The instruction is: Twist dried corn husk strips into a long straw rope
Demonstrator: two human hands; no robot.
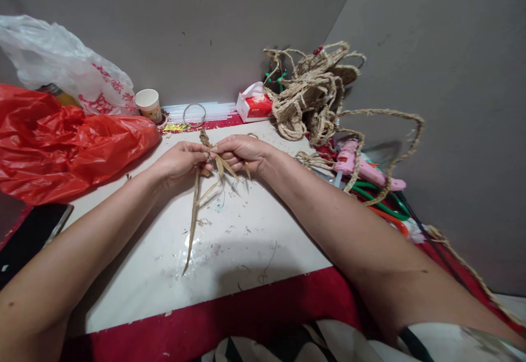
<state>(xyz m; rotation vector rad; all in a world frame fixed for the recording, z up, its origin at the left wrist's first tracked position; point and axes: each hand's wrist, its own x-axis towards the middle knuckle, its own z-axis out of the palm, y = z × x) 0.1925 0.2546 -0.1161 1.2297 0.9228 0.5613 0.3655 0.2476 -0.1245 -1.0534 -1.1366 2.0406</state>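
Over the white board, both hands meet around a short braid of dried straw. My left hand pinches it from the left, thumb and fingers closed. From the other side my right hand grips it too, its fingers curled. The braided end sticks up above the fingertips. Loose flat strands hang below, and the longest strand reaches down over the board. A few shorter ends poke out under my right hand. The exact hold between the fingertips is partly hidden.
At left lie a red plastic bag, a white bag and a phone. Behind stand a paper cup, clear glue sticks and a tissue pack. Coiled braided rope and a pink glue gun are at right.
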